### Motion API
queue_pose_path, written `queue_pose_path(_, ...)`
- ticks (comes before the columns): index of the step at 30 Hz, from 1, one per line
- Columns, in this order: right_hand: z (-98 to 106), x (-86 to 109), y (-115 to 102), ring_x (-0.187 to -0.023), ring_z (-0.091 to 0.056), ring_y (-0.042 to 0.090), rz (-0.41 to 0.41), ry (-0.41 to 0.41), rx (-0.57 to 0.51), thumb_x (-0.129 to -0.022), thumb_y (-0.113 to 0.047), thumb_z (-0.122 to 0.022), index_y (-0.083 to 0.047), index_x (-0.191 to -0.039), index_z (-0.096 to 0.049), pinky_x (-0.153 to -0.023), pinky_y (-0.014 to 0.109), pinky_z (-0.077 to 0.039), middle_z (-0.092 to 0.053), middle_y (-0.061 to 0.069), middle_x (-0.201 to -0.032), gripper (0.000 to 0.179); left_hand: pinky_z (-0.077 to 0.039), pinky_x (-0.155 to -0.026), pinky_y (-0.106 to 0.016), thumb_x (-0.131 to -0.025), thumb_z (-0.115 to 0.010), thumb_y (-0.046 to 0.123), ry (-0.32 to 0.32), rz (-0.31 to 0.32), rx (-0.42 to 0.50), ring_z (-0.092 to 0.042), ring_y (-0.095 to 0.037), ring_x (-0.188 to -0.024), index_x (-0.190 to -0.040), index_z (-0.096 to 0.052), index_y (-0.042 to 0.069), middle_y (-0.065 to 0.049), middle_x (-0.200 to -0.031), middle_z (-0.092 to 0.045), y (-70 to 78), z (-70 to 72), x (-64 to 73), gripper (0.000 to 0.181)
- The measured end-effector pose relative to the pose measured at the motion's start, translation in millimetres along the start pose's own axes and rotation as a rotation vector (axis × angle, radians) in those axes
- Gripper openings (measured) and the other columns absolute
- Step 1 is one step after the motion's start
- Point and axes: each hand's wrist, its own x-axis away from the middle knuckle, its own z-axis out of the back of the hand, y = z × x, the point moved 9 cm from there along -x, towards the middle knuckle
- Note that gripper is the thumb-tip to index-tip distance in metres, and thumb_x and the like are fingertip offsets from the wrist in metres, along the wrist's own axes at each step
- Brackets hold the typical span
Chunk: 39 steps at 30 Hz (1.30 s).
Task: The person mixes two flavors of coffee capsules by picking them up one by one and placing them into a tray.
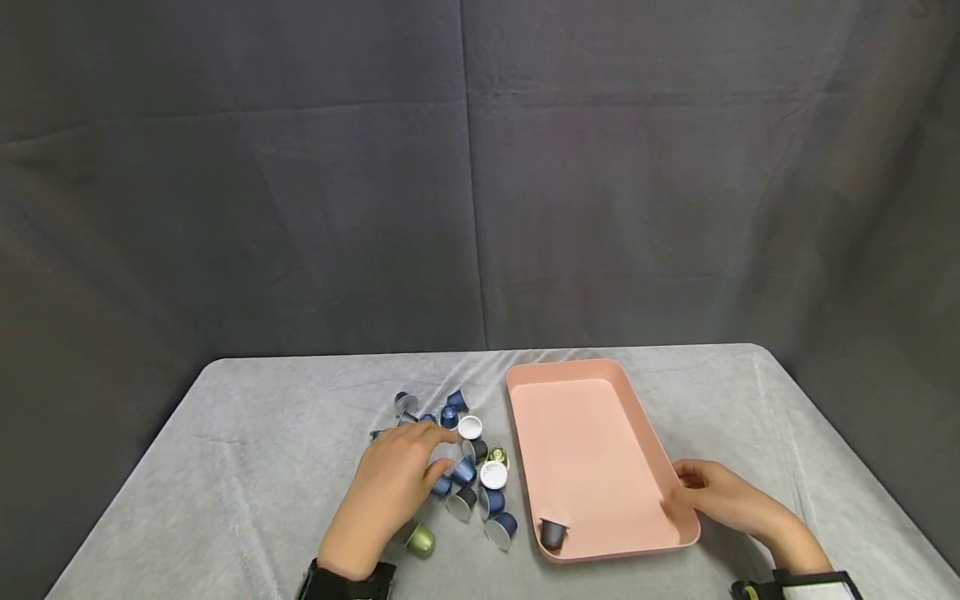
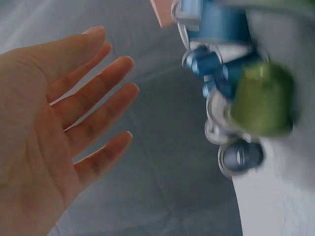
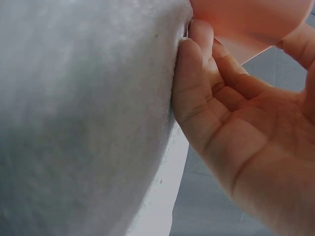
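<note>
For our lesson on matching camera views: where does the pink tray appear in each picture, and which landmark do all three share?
Head: the pink tray lies low, right of centre, with the right hand at its edge.
Left wrist: only a small pink piece shows, at the top edge, left of the blue capsules.
Right wrist: upper right, cut off by the top edge.
Shared landmark: the pale tablecloth.

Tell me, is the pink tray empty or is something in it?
Not empty: the pink tray holds one dark capsule in its near left corner; the rest looks bare.
</note>
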Motion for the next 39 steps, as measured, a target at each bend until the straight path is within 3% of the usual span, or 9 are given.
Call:
queue_pose_path(6, 0, 0.5, -1, -0.081, -0.057, 0.017, 0.019, 0.0, -0.009, -0.084, -0.009, -0.056, 0.014, -0.107, -0.055, -0.07, 0.024, -0.045, -0.063, 0.011, -0.091, 0.032, -0.044, -0.087, -0.041, -0.079, -0.073, 0.022, -0.003, 0.125, 0.007, -0.061, -0.022, -0.099, -0.105, -0.067, 0.018, 0.003, -0.104, -0.065, -28.1, 11.4, 5.5, 0.027)
queue_pose_path(13, 0, -0.2, -1, -0.083, -0.059, 0.018, 0.012, -0.016, -0.02, -0.087, -0.01, -0.056, 0.013, -0.108, -0.055, -0.071, 0.025, -0.046, -0.063, 0.012, -0.094, 0.031, -0.046, -0.083, -0.042, -0.079, -0.074, 0.02, -0.003, 0.179, 0.021, -0.062, -0.024, -0.096, -0.103, -0.067, 0.017, 0.0, -0.104, -0.066, -45.7, 13.9, 9.0, 0.026)
queue_pose_path(20, -1, 0.6, -1, -0.082, -0.059, 0.017, 0.016, -0.019, -0.018, -0.087, -0.01, -0.055, 0.013, -0.108, -0.055, -0.071, 0.024, -0.046, -0.063, 0.012, -0.094, 0.031, -0.048, -0.069, -0.039, -0.077, -0.075, 0.02, -0.127, 0.262, 0.04, -0.062, -0.019, -0.082, -0.1, -0.068, 0.015, 0.001, -0.095, -0.065, -53.5, 4.9, 14.4, 0.025)
queue_pose_path(25, -1, 0.0, -1, -0.082, -0.059, 0.017, 0.014, -0.019, -0.017, -0.086, -0.01, -0.056, 0.013, -0.107, -0.054, -0.071, 0.024, -0.046, -0.063, 0.012, -0.094, 0.031, -0.048, -0.073, -0.041, -0.077, -0.075, 0.024, -0.159, 0.297, 0.057, -0.063, -0.021, -0.087, -0.102, -0.067, 0.015, 0.001, -0.099, -0.065, -57.4, -0.5, 16.3, 0.028)
queue_pose_path(33, -1, 1.4, -3, -0.082, -0.058, 0.017, 0.011, -0.009, -0.018, -0.086, -0.01, -0.056, 0.014, -0.107, -0.054, -0.07, 0.024, -0.046, -0.063, 0.012, -0.093, 0.032, -0.047, -0.068, -0.041, -0.074, -0.076, 0.029, -0.356, 0.423, 0.117, -0.061, -0.02, -0.081, -0.103, -0.065, 0.01, -0.003, -0.098, -0.066, -65.8, -19.8, 30.3, 0.037)
queue_pose_path(39, 0, 1.1, -1, -0.083, -0.057, 0.018, -0.001, -0.005, -0.009, -0.086, -0.009, -0.056, 0.014, -0.107, -0.054, -0.07, 0.024, -0.046, -0.063, 0.011, -0.093, 0.031, -0.045, -0.064, -0.039, -0.072, -0.077, 0.033, -0.407, 0.449, 0.141, -0.056, -0.017, -0.074, -0.105, -0.062, 0.007, -0.006, -0.098, -0.066, -68.9, -29.0, 34.2, 0.045)
